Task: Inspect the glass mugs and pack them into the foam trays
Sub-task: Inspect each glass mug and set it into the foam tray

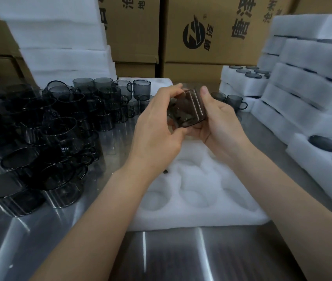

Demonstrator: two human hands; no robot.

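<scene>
Smoky glass mug (pixel 185 111), tilted, fingers (pixel 172 91) of left hand (pixel 155 128) and right hand (pixel 223 122) clamped round it.

A smoky grey glass mug (pixel 186 110) is held tilted on its side above the far end of a white foam tray (pixel 191 216) with round wells, mid-bench. More grey mugs (pixel 59 122) crowd the bench's left side, and filled trays (pixel 303 94) are stacked along its right edge.

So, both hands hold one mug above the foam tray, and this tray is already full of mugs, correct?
Not quite. The head view shows the left hand and right hand holding one mug above the foam tray, but this tray is empty as far as it shows, not full.
</scene>
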